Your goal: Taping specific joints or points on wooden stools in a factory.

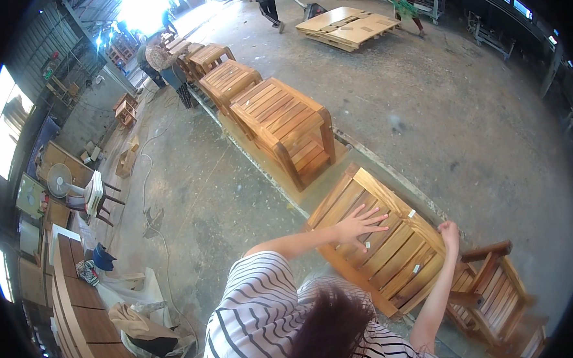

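In front of me is a slatted wooden furniture piece (394, 264), a seat or small table, with light brown boards. Several small white tags lie on its slats, one white tag (416, 269) toward the near right part. My left hand (357, 228) rests on the slats, fingers spread and holding nothing. Beyond the piece's right edge is my right hand (450, 231), its fingers curled closed. Whatever those fingers may hold is hidden or too small to make out.
More slatted wooden pieces (283, 114) form a row on a low track leading away. A wooden chair (493, 291) stands close on the right. Flat wooden panels (346, 28) are stacked on the floor; people work farther off. A fan (61, 180) stands at the left.
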Demonstrator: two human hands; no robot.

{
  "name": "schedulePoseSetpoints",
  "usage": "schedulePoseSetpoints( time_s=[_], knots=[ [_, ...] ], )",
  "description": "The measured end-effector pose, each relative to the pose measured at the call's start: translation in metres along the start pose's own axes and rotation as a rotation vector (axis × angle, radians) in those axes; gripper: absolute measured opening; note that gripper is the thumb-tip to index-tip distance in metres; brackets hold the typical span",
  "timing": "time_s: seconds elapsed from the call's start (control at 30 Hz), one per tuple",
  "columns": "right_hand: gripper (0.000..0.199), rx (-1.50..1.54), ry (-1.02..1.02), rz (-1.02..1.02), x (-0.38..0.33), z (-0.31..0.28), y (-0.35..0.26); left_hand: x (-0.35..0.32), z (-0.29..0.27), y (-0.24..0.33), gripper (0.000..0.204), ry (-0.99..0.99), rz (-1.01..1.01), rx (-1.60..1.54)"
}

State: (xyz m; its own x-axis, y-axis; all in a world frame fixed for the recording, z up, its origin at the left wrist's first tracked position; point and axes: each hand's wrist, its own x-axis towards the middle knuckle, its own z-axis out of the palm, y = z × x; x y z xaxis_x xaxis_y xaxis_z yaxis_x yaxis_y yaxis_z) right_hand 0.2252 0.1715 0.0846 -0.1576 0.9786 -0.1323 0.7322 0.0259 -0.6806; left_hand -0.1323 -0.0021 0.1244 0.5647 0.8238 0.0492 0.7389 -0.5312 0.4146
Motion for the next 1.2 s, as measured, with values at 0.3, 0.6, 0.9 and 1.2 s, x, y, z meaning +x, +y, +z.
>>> schedulePoseSetpoints(
  time_s=[0.3,0.6,0.9,1.2],
  knots=[
    [0.008,0.018,-0.031,-0.014,0.011,0.008,0.007,-0.002,0.000,-0.005,0.095,0.037,-0.006,0.102],
    [0.013,0.011,-0.006,-0.002,0.007,0.010,0.047,0.005,0.026,-0.002,0.088,0.084,-0.021,0.073],
    [0.020,-0.096,-0.094,0.003,0.036,0.022,0.040,0.003,0.025,-0.006,0.079,0.084,-0.106,0.075],
    [0.014,-0.123,-0.121,0.121,0.011,0.007,0.014,0.007,0.025,-0.004,0.087,0.080,-0.030,0.086]
  ],
)
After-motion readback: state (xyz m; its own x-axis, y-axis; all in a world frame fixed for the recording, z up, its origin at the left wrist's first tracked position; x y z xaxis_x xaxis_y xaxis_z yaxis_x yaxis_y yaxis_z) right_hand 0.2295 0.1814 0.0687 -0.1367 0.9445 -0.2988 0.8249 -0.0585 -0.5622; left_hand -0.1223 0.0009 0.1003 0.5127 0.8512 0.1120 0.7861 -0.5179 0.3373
